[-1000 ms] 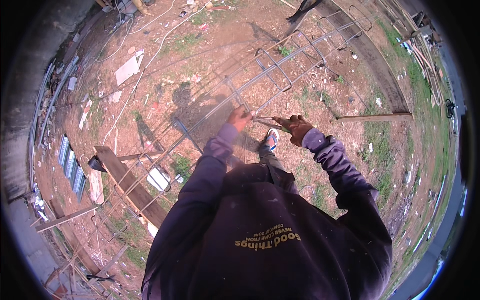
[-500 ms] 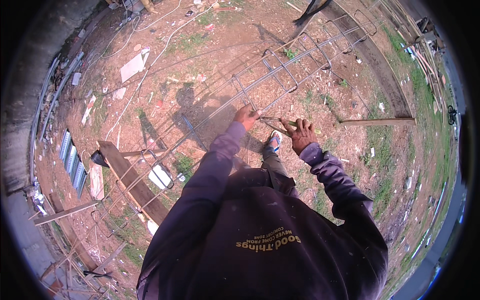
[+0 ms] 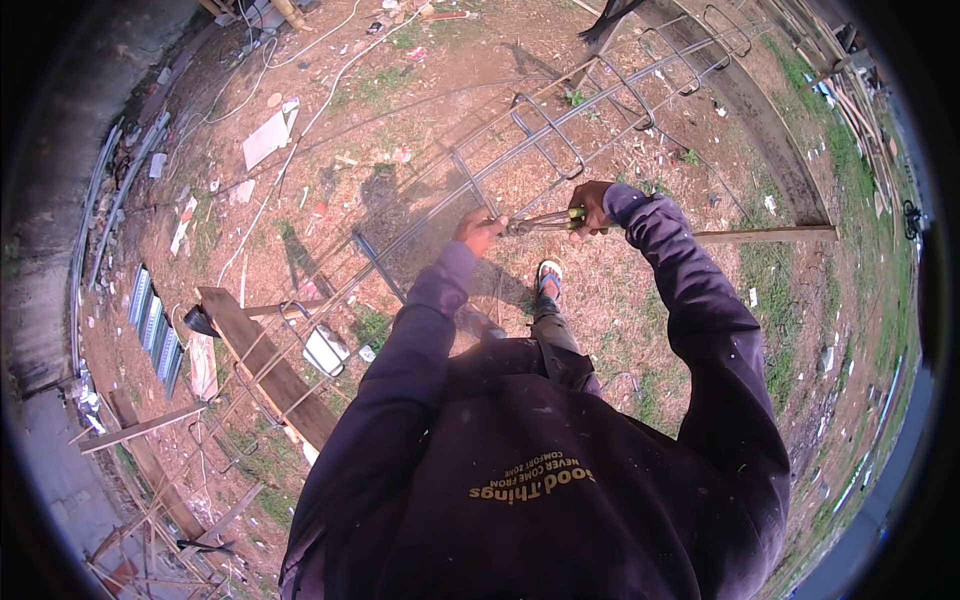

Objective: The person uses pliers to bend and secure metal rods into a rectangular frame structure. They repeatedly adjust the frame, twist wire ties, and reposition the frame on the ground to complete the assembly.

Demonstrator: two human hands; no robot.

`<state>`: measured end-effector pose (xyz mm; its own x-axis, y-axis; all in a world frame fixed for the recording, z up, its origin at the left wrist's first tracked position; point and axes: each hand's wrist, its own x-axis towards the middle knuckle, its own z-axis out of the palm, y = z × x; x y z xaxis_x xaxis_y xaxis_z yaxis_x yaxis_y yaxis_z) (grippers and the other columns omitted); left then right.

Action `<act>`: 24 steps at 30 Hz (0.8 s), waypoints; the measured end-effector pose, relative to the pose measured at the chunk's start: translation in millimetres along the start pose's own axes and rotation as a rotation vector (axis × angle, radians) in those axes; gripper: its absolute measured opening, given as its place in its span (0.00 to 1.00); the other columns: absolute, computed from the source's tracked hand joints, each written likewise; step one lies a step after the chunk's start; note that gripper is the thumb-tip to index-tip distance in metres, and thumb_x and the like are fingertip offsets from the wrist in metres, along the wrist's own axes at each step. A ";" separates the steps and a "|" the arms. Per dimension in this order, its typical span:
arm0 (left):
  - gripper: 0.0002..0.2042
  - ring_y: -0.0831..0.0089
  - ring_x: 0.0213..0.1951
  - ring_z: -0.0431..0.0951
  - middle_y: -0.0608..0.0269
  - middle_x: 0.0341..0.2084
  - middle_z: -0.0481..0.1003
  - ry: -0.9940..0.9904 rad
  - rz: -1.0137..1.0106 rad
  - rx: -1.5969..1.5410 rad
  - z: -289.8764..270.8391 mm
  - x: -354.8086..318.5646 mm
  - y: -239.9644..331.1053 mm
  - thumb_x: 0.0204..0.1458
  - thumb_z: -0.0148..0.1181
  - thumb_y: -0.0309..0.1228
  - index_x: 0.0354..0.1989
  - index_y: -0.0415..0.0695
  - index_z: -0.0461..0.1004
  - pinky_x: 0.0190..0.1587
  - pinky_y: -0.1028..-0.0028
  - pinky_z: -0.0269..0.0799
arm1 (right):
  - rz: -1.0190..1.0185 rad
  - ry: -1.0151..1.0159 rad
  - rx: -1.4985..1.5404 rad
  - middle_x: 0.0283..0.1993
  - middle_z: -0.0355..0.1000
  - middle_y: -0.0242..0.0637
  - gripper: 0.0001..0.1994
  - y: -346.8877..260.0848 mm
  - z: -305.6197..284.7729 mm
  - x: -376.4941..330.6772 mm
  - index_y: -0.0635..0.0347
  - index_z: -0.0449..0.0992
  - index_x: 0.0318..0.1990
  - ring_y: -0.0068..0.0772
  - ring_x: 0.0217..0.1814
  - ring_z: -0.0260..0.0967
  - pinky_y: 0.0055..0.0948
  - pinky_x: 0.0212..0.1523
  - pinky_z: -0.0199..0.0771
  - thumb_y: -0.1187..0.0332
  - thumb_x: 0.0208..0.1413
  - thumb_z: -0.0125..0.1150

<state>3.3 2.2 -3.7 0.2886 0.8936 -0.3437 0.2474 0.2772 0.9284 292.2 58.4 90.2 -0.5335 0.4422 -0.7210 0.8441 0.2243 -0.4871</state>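
Note:
A long cage of thin steel rods with square stirrups [image 3: 550, 128] runs slantwise in front of me. My left hand [image 3: 480, 233] is closed at the near lower corner of one stirrup [image 3: 472, 178], where it meets a rod. From the right, my right hand [image 3: 592, 208] grips a pair of pincers [image 3: 548, 220] by their handles, which show yellow-green near the fingers. The jaws are at my left fingertips, on the rod and stirrup corner. Any tie wire there is too small to make out.
A wooden plank [image 3: 265, 355] supports the cage at lower left, and a wooden post [image 3: 600, 48] stands beneath its far end. A timber piece [image 3: 765, 235] lies to the right. Corrugated metal strips [image 3: 155, 325], a white cable [image 3: 300, 130] and scraps litter the ground.
My right hand has swung up and leftward, turning the pincers nearly level. My left hand has shifted slightly left and stays at the stirrup corner.

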 end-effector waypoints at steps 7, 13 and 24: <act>0.15 0.72 0.39 0.76 0.61 0.35 0.80 0.021 0.097 -0.245 5.7 -0.9 -14.0 0.57 0.64 0.38 0.46 0.40 0.78 0.45 0.68 0.71 | 0.061 -0.106 0.441 0.26 0.77 0.39 0.19 -13.7 42.9 -18.1 0.67 0.79 0.36 0.34 0.22 0.75 0.33 0.24 0.75 0.59 0.44 0.77; 0.13 0.75 0.38 0.76 0.61 0.34 0.79 0.030 -0.011 -0.070 2.0 -15.9 13.6 0.57 0.64 0.37 0.42 0.40 0.78 0.44 0.67 0.71 | -0.033 0.246 0.629 0.37 0.75 0.50 0.28 -22.9 155.4 -30.7 0.63 0.69 0.51 0.46 0.42 0.76 0.46 0.43 0.75 0.56 0.46 0.71; 0.17 0.74 0.42 0.78 0.63 0.40 0.79 -0.005 -0.113 -0.062 -3.9 -7.2 1.2 0.59 0.63 0.37 0.52 0.40 0.74 0.49 0.69 0.72 | -0.451 0.695 -0.412 0.49 0.68 0.46 0.30 25.3 28.4 -27.8 0.57 0.61 0.66 0.49 0.53 0.67 0.46 0.54 0.67 0.57 0.58 0.60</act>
<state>-2.1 -2.5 0.5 0.2665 0.8538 -0.4472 0.2210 0.3975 0.8906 326.9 27.1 83.9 -0.7766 0.6298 0.0166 0.5880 0.7339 -0.3401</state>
